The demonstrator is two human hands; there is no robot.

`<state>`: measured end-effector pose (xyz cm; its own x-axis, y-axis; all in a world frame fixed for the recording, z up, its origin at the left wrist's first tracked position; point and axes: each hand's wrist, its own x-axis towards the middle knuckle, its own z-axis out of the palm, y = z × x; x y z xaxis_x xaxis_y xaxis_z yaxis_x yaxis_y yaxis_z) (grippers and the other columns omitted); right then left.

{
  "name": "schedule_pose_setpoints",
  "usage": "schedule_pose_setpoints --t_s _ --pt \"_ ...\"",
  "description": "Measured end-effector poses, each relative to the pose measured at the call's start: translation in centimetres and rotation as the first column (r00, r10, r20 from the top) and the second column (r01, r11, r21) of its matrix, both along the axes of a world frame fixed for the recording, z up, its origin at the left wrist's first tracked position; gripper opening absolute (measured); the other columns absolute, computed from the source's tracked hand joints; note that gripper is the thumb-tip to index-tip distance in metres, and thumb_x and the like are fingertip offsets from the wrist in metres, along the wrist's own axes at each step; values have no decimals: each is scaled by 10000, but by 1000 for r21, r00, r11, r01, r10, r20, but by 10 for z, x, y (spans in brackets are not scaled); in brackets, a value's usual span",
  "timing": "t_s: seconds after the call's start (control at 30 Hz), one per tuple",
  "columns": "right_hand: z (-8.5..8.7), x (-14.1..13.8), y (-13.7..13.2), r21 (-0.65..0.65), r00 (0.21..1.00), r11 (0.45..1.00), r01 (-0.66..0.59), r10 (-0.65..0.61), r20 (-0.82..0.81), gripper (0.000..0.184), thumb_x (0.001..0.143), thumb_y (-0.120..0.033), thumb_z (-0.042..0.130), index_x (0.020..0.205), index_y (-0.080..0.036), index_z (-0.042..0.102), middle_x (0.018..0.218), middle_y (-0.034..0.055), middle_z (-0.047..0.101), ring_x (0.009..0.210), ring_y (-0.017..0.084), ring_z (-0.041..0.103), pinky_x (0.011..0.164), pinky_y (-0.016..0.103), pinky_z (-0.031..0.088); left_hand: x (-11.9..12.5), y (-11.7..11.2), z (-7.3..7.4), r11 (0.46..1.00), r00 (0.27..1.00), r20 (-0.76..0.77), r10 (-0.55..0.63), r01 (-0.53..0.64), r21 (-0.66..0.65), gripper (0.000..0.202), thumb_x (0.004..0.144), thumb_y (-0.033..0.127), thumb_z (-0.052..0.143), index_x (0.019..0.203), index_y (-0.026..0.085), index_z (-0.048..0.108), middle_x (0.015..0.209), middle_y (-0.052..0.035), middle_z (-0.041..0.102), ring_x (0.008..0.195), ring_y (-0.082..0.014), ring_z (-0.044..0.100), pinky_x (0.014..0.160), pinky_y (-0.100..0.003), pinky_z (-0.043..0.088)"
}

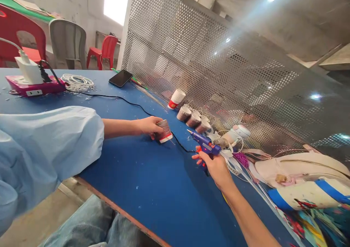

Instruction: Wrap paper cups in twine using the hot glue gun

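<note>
My left hand [152, 126] grips a paper cup [164, 131] partly wound with brown cord. Red and white paper shows uncovered at the cup's lower end, and a thin strand sticks out beside it. In my right hand [214, 165] is a blue hot glue gun [203, 142], its nozzle aimed up and left, apart from the cup. Behind the two hands, several cord-covered cups [194, 119] with handles stand in a row. A stack of plain paper cups [176, 98] is just beyond them.
A black cable [117, 96] crosses the blue table [131, 185] from a pink power strip [35, 86]. A phone [120, 78] lies near the perforated metal screen [191, 50]. To the right are twine [221, 142], a pale bag [295, 165] and a white-and-blue roll [308, 193].
</note>
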<state>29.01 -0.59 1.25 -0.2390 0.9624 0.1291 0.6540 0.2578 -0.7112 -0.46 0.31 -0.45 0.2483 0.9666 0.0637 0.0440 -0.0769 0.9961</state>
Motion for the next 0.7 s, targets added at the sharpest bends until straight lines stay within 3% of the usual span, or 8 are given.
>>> schedule_pose_setpoints --t_s 0.17,0.3,0.47,0.6,0.7 --pt "12 -30 -19 -11 991 995 -98 97 -91 372 868 -453 524 1071 -156 620 791 66 724 629 188 649 654 350 520 6 3 3 997 989 -126 77 -73 36 109 600 269 651 674 189 657 597 -6 634 535 -168 566 430 -238 407" --pt "3 -39 -31 -26 987 992 -123 119 -112 316 881 -438 511 1044 -182 602 760 38 701 622 174 637 640 327 516 9 -1 -1 980 940 -286 187 -158 121 322 567 463 737 673 203 580 586 16 601 518 -156 532 441 -241 340" --pt "-2 -37 -41 -28 993 997 -77 74 -95 232 871 -421 529 971 -213 554 721 4 637 553 141 568 575 285 480 9 -9 -3 960 859 -443 258 -178 216 380 541 443 756 710 219 499 641 28 582 575 -167 531 488 -253 337" --pt "-2 -37 -46 -116 998 992 -39 33 -52 312 860 -519 520 863 -215 589 518 -40 478 476 143 499 461 265 416 8 -11 -6 959 886 -385 258 -185 216 336 530 363 750 715 217 509 643 35 582 576 -165 536 500 -257 353" --pt "-2 -39 -50 -112 1000 994 -9 11 19 335 829 -550 548 759 -226 601 500 -28 477 465 152 498 436 271 413 8 -11 -9 962 920 -307 243 -190 195 315 526 330 752 720 214 532 635 40 591 580 -167 549 514 -258 364"
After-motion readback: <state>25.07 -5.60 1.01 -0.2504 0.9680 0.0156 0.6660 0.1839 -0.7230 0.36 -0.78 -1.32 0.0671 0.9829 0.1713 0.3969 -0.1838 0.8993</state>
